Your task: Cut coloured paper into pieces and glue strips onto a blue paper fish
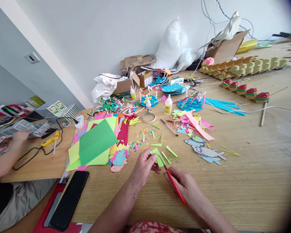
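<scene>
My left hand (145, 163) pinches a small light-green piece of paper (159, 159) between thumb and fingers above the table. In my right hand (181, 183) is a pair of red-handled scissors (175, 186), its blades lying against the green paper. Part of the handles is hidden by my fingers. Just beyond the paper lie several narrow light-green paper strips (171, 151). Paper fish cutouts in grey and blue (206, 152) rest to the right, and pink and blue fish cutouts (119, 159) lie to the left.
Coloured sheets with a green one on top (97, 142) are stacked left. A black phone (69, 200) lies at the front left. Glue bottles (168, 105), a tape roll (148, 117), a pen (169, 127) and paper scraps (194, 123) stand or lie beyond. Another person's arm (8, 152) is far left.
</scene>
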Demonstrator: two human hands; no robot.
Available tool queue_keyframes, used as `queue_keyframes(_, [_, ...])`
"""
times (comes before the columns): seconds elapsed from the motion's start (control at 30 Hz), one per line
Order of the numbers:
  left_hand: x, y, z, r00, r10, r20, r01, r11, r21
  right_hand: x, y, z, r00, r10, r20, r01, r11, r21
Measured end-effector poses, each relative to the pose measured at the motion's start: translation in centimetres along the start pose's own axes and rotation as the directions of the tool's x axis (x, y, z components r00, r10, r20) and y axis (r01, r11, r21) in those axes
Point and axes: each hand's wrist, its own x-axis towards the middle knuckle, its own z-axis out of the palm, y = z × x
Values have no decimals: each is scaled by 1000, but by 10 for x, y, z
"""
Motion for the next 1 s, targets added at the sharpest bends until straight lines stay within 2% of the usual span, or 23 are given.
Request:
queue_keyframes(0.17, [0,-2,4,998,-55,28,56,998,-26,0,-3,-4,999,-29,22,27,995,95])
queue_keyframes(0.47, [0,-3,3,994,-97,44,100,993,-69,-2,-4,-5,998,-54,-14,55,996,76])
queue_keyframes(0.73, [1,0,2,1000,-29,-9,30,1000,11,0,3,1,999,-28,-45,27,1000,-11])
queue_keyframes(1.0, [-1,0,6,997,-70,40,70,997,-14,1,-1,-4,999,-42,14,40,995,95])
